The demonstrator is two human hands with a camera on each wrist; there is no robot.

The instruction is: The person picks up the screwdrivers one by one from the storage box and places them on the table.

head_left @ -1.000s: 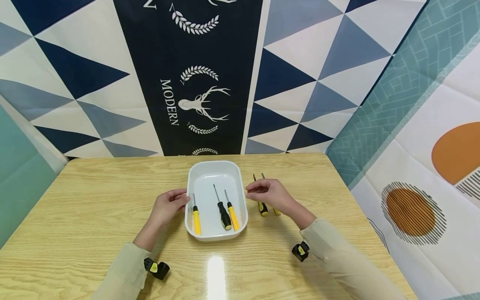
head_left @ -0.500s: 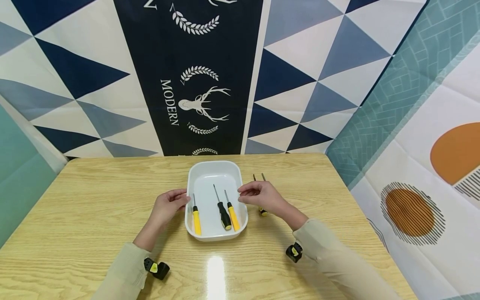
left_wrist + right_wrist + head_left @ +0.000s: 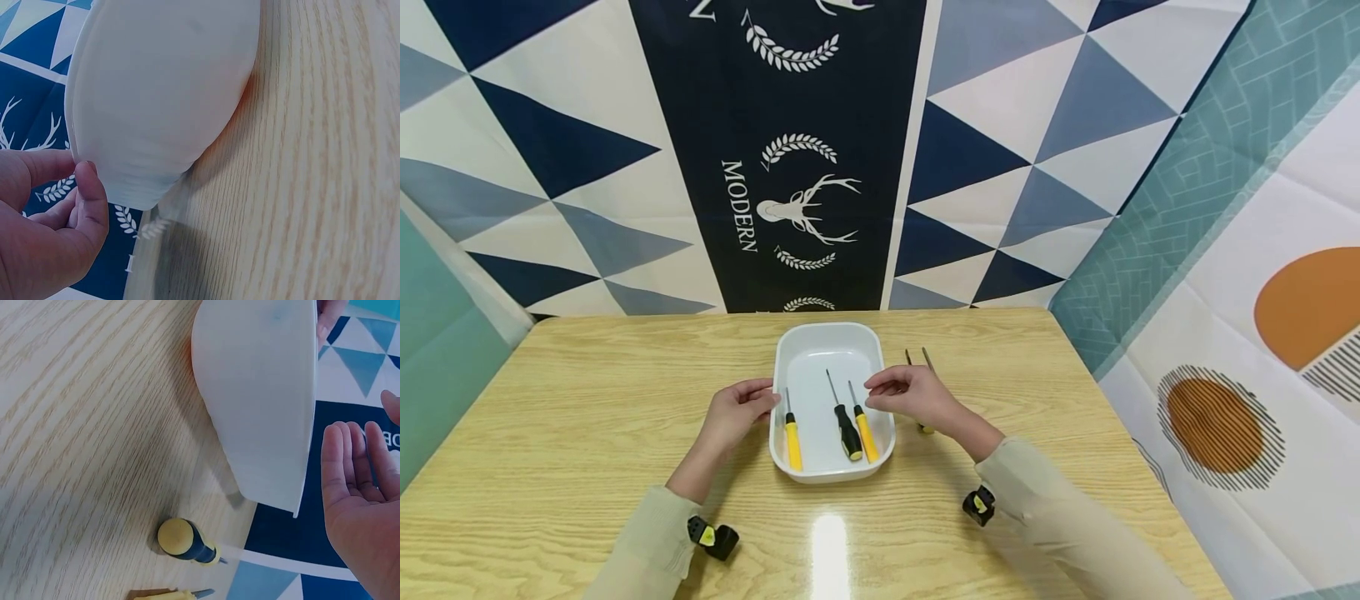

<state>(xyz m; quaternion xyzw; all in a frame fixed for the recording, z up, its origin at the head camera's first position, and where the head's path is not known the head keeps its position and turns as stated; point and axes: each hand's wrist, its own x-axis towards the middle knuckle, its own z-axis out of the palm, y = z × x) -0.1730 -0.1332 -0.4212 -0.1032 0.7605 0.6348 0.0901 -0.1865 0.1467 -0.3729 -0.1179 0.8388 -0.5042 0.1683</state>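
Note:
A white tray point(image 3: 812, 379) sits mid-table in the head view. Three screwdrivers lie inside: a yellow-handled one point(image 3: 793, 443) at the left, a black-handled one point(image 3: 850, 435) and another yellow-handled one point(image 3: 867, 439) toward the right. My left hand point(image 3: 733, 417) pinches the tray's left rim between thumb and finger, as the left wrist view also shows. Above the right rim hovers my right hand point(image 3: 917, 398), its fingers loosely bent and holding nothing. Its fingertips are just over the tray's inside, near the right-hand screwdriver's shaft.
Right of the tray, two more screwdrivers lie on the wooden table point(image 3: 587, 417), partly hidden by my right hand in the head view. The right wrist view shows a black-and-yellow screwdriver point(image 3: 181, 539) and a yellow one point(image 3: 165, 596). Patterned cloth point(image 3: 805, 100) hangs behind the table.
My right hand has moved left, from beside the tray over its right rim to above the inside. The left hand and the tray have stayed in place.

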